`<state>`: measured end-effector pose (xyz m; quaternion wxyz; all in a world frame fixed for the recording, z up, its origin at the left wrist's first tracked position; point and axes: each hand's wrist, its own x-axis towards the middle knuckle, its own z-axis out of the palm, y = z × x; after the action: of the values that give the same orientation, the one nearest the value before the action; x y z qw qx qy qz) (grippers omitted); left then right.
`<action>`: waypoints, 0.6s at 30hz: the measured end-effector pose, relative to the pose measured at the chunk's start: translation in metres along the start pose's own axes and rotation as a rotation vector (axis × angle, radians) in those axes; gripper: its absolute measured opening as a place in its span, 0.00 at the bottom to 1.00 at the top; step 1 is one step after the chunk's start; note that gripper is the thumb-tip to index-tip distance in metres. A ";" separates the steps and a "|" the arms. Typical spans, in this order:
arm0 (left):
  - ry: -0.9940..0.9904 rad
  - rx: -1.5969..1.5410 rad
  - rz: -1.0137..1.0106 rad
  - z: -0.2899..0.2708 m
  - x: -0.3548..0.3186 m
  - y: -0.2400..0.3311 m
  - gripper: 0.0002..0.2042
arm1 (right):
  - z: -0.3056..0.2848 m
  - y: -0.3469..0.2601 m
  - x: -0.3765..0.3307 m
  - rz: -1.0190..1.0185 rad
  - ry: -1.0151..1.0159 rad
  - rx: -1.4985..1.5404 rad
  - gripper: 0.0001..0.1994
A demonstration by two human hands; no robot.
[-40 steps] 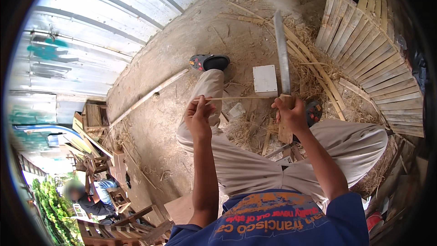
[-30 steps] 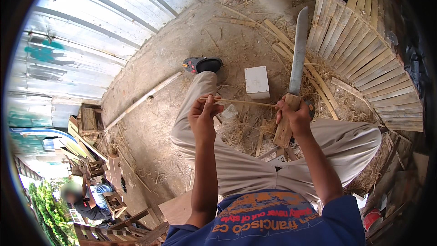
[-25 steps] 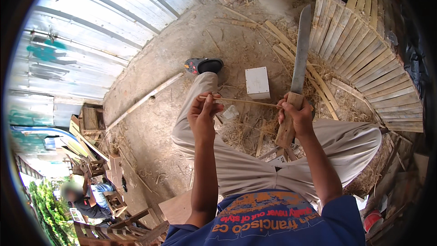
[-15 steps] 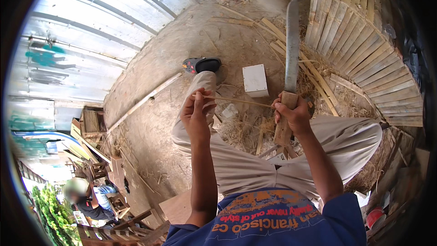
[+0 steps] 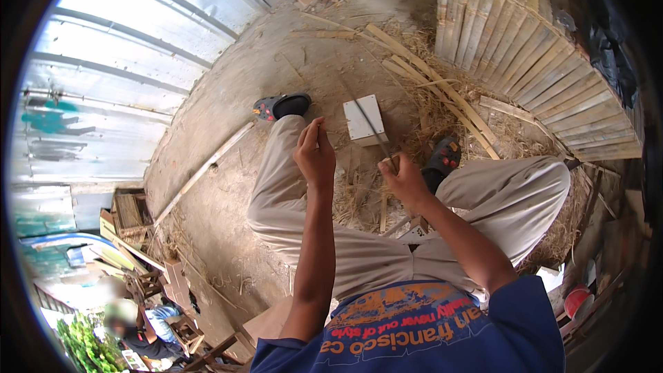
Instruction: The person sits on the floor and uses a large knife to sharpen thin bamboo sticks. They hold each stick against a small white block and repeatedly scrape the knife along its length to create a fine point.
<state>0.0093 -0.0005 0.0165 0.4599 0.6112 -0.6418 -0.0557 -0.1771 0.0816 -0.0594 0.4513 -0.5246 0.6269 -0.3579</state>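
Here the right hand (image 5: 406, 181) grips a machete (image 5: 375, 131), left hand (image 5: 315, 157) raised.

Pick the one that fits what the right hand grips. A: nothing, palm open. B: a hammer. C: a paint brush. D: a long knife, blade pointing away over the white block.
D: the right hand is closed on a long knife whose thin blade runs up over the white block.
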 end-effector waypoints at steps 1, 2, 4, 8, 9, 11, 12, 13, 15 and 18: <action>-0.014 -0.002 0.025 0.008 -0.002 -0.006 0.07 | 0.004 0.004 0.000 0.017 -0.032 -0.053 0.22; -0.029 0.009 0.037 0.015 -0.004 -0.010 0.07 | 0.006 0.007 0.001 0.081 -0.083 -0.126 0.22; -0.065 0.037 0.051 0.025 -0.010 -0.018 0.07 | 0.012 0.011 0.002 0.038 -0.121 -0.160 0.23; -0.063 0.019 0.076 0.032 -0.018 -0.029 0.06 | 0.025 0.013 0.002 0.061 -0.172 -0.193 0.24; -0.070 0.007 0.061 0.031 -0.018 -0.031 0.06 | 0.028 0.013 0.002 0.034 -0.161 -0.151 0.24; -0.070 -0.008 0.021 0.029 -0.018 -0.033 0.05 | 0.032 0.012 0.003 -0.042 -0.167 -0.040 0.25; -0.060 -0.021 0.007 0.028 -0.018 -0.034 0.05 | 0.033 0.012 0.003 -0.009 -0.143 -0.075 0.25; -0.048 -0.034 -0.004 0.026 -0.018 -0.035 0.05 | 0.033 0.012 0.004 0.004 -0.122 -0.096 0.25; -0.031 -0.037 0.005 0.025 -0.017 -0.036 0.05 | 0.030 0.012 0.004 0.044 -0.125 -0.127 0.24; -0.049 -0.036 0.014 0.028 -0.015 -0.038 0.06 | 0.024 0.014 0.003 0.090 -0.175 -0.105 0.23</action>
<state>0.0166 -0.0107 -0.0315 0.4553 0.5966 -0.6561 -0.0792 -0.1598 0.0824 -0.0811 0.4920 -0.5479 0.6260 -0.2568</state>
